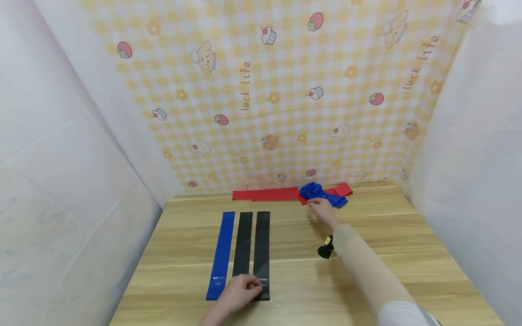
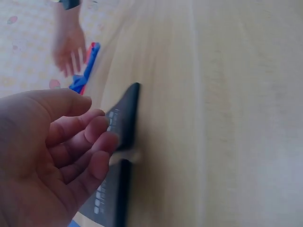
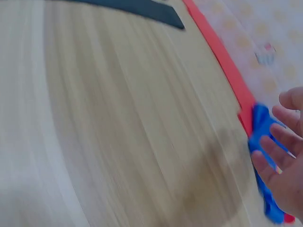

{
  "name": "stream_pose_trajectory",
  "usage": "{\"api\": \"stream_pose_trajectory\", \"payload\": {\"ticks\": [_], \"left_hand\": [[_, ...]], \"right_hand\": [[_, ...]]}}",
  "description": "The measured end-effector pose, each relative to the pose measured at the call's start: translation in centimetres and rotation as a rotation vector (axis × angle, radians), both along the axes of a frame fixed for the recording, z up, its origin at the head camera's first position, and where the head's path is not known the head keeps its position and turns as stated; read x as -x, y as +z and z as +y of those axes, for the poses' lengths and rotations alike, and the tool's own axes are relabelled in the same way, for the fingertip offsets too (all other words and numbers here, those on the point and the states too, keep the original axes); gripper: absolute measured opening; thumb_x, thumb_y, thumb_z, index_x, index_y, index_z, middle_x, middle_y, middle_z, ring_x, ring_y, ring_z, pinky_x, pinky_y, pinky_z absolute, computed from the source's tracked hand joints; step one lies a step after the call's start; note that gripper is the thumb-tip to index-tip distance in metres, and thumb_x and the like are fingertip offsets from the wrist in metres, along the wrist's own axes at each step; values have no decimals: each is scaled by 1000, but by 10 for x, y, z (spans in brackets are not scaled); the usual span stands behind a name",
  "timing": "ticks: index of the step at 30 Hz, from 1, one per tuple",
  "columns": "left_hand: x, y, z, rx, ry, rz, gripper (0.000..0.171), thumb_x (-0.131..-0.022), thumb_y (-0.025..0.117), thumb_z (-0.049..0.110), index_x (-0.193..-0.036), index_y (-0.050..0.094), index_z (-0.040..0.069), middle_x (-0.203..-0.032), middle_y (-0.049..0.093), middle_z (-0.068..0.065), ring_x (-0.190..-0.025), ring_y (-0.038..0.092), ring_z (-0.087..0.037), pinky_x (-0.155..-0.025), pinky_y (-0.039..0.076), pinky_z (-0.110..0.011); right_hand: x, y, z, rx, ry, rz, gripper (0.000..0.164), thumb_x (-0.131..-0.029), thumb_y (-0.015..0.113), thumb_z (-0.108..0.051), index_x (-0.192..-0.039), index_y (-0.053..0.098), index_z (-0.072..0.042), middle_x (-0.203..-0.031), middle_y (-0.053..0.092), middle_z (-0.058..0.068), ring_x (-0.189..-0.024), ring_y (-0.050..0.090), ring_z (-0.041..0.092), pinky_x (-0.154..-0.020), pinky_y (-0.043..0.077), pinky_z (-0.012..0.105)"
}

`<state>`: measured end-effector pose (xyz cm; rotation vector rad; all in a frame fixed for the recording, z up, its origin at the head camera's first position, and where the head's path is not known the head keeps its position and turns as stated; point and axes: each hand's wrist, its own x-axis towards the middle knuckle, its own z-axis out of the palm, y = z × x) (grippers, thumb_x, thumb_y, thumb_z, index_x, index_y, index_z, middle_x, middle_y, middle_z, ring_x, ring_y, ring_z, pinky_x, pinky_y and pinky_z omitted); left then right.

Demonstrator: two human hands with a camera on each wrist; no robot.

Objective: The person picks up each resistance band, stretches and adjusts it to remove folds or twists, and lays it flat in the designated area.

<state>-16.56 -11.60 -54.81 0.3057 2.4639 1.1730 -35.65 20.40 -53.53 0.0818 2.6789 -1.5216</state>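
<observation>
My left hand (image 1: 238, 293) hovers at the near ends of two black resistance bands, fingers loosely bent with nothing between them in the left wrist view. The right black band (image 1: 262, 244) and the middle black band (image 1: 243, 242) lie flat side by side. Left of them lies a flat blue band (image 1: 222, 253) marked "Light". At the back, my right hand (image 1: 322, 210) is beside a crumpled blue band (image 1: 311, 190), its fingers (image 3: 277, 142) relaxed and spread, overlapping the blue band in the right wrist view. Under that band runs a long red band (image 1: 275, 194).
The red strip lies along the table's back edge, against a yellow checked cloth (image 1: 228, 158). White sheets hang at the left (image 1: 61, 181) and right (image 1: 461, 158). A small black device (image 1: 325, 250) shows at my right wrist, above the wooden table (image 1: 302, 280).
</observation>
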Motion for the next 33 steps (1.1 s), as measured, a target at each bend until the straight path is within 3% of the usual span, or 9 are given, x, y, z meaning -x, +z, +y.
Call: {"api": "stream_pose_trajectory", "payload": {"ticks": [6, 10, 13, 18, 25, 29, 33], "left_hand": [[26, 13, 6, -30, -22, 120, 14, -93, 65, 23, -95, 73, 11, -73, 61, 7, -63, 53, -10, -53, 44, -25], [52, 28, 25, -103, -6, 203, 16, -96, 63, 23, -98, 73, 11, -77, 65, 5, -66, 55, -10, -57, 47, -26], [70, 36, 43, -173, 26, 226, 16, -96, 62, 25, -97, 72, 14, -80, 67, 1, -70, 57, -12, -60, 47, -26], [91, 38, 67, -265, 33, 172, 18, -96, 61, 26, -95, 72, 12, -85, 69, -9, -76, 62, -15, -65, 49, -28], [105, 34, 88, -324, 37, 59, 23, -95, 64, 22, -100, 72, 1, -87, 70, -12, -84, 66, -32, -71, 55, -37], [112, 25, 95, -371, 79, 0, 24, -95, 63, 20, -102, 71, -2, -88, 70, -10, -82, 67, -26, -72, 56, -36], [117, 17, 100, -446, 129, -82, 26, -97, 59, 16, -109, 67, -5, -99, 69, -16, -89, 67, -29, -81, 55, -44]], "right_hand": [[-3, -9, 31, -209, 25, 28, 37, -95, 54, -16, -117, 62, 13, -141, 40, 34, -130, 37, 48, -108, 28, 55], [-8, -11, 43, -262, 78, 0, 41, -95, 54, -15, -117, 58, 19, -145, 27, 39, -133, 28, 53, -110, 24, 56], [-9, -11, 47, -263, 103, -29, 44, -96, 53, -16, -121, 55, 19, -147, 23, 38, -134, 24, 54, -110, 21, 57], [-8, -14, 47, -283, 139, -41, 48, -97, 52, -21, -125, 53, 18, -148, 22, 37, -134, 22, 55, -110, 19, 59], [-10, -12, 49, -348, 126, -132, 59, -98, 50, -31, -138, 43, 12, -150, 30, 29, -136, 19, 53, -103, 14, 73], [-12, -11, 48, -292, 145, -76, 56, -99, 50, -27, -137, 43, 14, -145, 36, 31, -135, 28, 50, -107, 21, 64], [-18, -10, 40, -157, 187, -27, 51, -100, 49, -21, -135, 43, 15, -143, 37, 33, -135, 31, 47, -110, 25, 54]]}}
